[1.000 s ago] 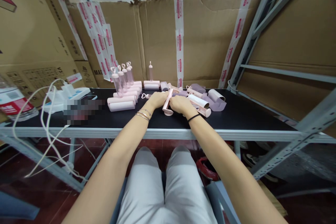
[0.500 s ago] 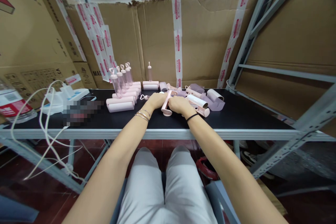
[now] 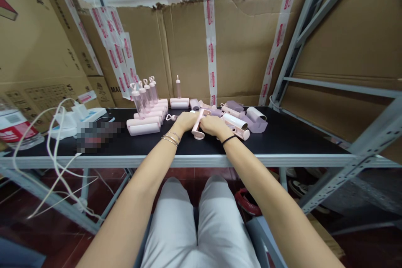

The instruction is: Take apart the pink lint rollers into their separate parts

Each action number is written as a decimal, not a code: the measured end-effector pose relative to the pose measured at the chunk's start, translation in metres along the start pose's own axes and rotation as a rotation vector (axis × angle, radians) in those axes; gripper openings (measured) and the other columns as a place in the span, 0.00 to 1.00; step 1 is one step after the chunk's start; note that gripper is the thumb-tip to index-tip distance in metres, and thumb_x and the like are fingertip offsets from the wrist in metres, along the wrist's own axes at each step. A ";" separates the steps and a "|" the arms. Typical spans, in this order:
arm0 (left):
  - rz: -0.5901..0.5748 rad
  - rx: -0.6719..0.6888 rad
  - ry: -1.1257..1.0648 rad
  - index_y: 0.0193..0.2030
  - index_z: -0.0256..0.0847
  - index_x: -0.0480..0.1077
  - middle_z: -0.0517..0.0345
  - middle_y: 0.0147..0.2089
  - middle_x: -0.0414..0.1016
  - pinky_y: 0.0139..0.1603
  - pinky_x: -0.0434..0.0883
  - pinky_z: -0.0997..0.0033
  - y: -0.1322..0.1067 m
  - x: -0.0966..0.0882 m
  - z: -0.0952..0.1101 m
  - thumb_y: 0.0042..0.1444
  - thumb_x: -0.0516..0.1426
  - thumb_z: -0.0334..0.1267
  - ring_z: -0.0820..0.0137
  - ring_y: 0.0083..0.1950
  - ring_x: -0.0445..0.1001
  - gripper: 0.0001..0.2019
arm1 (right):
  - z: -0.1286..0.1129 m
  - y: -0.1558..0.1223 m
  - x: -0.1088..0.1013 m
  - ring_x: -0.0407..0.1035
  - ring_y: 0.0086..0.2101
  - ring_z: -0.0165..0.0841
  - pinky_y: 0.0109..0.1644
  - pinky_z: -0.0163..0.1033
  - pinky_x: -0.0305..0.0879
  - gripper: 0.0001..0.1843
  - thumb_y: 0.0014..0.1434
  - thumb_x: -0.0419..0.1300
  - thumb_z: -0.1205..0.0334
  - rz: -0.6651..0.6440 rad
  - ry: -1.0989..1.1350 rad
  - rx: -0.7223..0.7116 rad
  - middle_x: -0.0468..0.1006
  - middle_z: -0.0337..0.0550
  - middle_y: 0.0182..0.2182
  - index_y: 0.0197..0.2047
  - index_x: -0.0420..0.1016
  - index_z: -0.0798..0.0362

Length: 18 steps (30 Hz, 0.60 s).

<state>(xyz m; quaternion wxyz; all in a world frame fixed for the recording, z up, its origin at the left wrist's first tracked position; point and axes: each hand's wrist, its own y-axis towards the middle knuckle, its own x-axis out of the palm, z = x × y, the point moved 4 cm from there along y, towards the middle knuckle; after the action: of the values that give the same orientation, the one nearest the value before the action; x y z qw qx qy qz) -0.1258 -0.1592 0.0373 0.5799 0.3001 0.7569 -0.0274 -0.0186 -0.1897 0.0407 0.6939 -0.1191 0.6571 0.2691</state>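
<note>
My left hand [image 3: 184, 120] and my right hand [image 3: 213, 124] meet at the middle of the black shelf top [image 3: 292, 138], both gripping a pink lint roller handle [image 3: 197, 124] that slants between them, its round end down on the surface. Right of my right hand lies a white roller [image 3: 236, 121] among pink and mauve parts [image 3: 257, 118]. To the left stands a row of finished pink rollers [image 3: 145, 125] with upright handles [image 3: 142, 96].
Cardboard boxes [image 3: 245, 46] wall in the back and both sides. White cables [image 3: 56, 142], a white device [image 3: 78, 115] and a water bottle [image 3: 15, 125] sit at the left. Grey metal rack posts [image 3: 295, 42] rise on the right. My knees are under the shelf edge.
Both hands keep hold of the pink handle in the same place. Only the view has tilted slightly.
</note>
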 end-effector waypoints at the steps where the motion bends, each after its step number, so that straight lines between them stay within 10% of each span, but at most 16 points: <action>1: -0.001 0.002 -0.003 0.51 0.32 0.67 0.38 0.44 0.76 0.44 0.74 0.55 0.000 -0.001 0.001 0.62 0.51 0.41 0.53 0.44 0.79 0.16 | 0.000 0.000 0.000 0.73 0.49 0.44 0.50 0.43 0.67 0.21 0.66 0.43 0.64 0.004 0.001 0.001 0.77 0.65 0.47 0.49 0.74 0.62; 10: 0.183 -0.258 -0.231 0.51 0.31 0.62 0.38 0.44 0.77 0.46 0.73 0.64 -0.002 -0.010 -0.012 0.63 0.46 0.32 0.59 0.46 0.78 0.12 | 0.008 0.003 -0.007 0.74 0.45 0.44 0.47 0.44 0.66 0.23 0.67 0.38 0.62 0.173 0.151 0.068 0.78 0.57 0.46 0.46 0.73 0.57; 18: 0.436 -0.109 -0.510 0.49 0.32 0.65 0.42 0.47 0.75 0.51 0.70 0.67 -0.001 -0.011 -0.016 0.56 0.52 0.27 0.64 0.49 0.75 0.14 | 0.016 0.003 -0.006 0.71 0.49 0.41 0.51 0.43 0.63 0.23 0.69 0.37 0.58 0.221 0.230 0.093 0.76 0.56 0.50 0.47 0.71 0.56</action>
<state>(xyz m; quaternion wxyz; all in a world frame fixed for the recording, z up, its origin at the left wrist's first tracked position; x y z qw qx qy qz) -0.1387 -0.1586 0.0526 0.7580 0.4071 0.5057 0.0635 -0.0067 -0.1797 0.0488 0.5851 -0.0438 0.7531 0.2976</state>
